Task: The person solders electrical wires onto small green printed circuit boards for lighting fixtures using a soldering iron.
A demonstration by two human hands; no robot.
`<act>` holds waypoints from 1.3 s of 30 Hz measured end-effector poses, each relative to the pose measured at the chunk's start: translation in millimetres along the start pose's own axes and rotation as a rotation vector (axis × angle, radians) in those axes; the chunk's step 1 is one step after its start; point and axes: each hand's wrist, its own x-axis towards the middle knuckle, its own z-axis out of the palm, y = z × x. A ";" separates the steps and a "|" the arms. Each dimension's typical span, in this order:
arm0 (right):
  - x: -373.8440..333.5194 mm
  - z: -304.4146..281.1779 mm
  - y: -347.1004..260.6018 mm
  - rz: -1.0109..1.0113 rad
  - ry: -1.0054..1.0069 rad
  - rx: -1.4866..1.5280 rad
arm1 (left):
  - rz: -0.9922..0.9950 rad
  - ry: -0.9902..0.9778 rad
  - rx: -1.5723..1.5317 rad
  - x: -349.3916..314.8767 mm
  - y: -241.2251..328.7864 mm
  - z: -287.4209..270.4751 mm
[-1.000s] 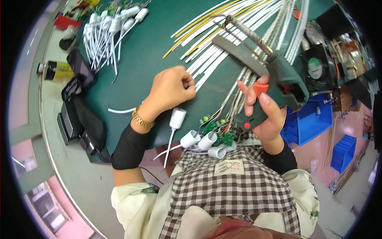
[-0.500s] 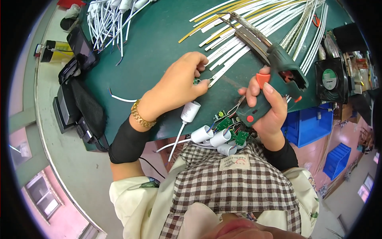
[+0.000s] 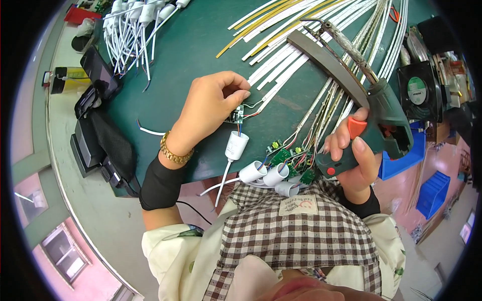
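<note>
My left hand [image 3: 207,103], a gold watch at its wrist, is closed, thumb and forefinger pinched together beside the ends of the strips. What the tips hold is too small to make out. Just below them a small circuit board [image 3: 237,115] shows, wired to a white lamp socket [image 3: 237,146] and, by thin wires, to a strip. My right hand [image 3: 355,160] grips a dark green soldering gun [image 3: 380,102], a finger at its red trigger. The gun's metal tip points to the far left, above the narrow white and yellow strips [image 3: 281,66].
More white sockets [image 3: 275,174] with green circuit boards [image 3: 280,157] lie at the near table edge. A bunch of corded sockets [image 3: 146,15] sits far left. Black devices [image 3: 111,135] line the left edge. A fan [image 3: 416,90] stands right, and blue crates [image 3: 433,194] lie below.
The soldering gun has moved right and slightly nearer in my right hand. My left hand has shifted left and a little nearer, and the circuit board beneath it now shows more.
</note>
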 end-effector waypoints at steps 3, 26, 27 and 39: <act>-7.0 -0.8 -7.1 0.019 0.041 -0.025 | 0.028 0.125 0.020 -5.3 7.2 4.8; -46.7 -36.6 14.8 0.188 0.087 -0.273 | 0.308 0.254 0.290 -13.0 0.1 35.6; -48.1 -38.1 15.8 0.203 0.061 -0.295 | 0.303 0.255 0.289 -12.7 0.3 37.1; -53.2 -39.5 14.4 0.288 0.025 -0.475 | 0.577 0.363 0.519 -7.7 -1.0 42.4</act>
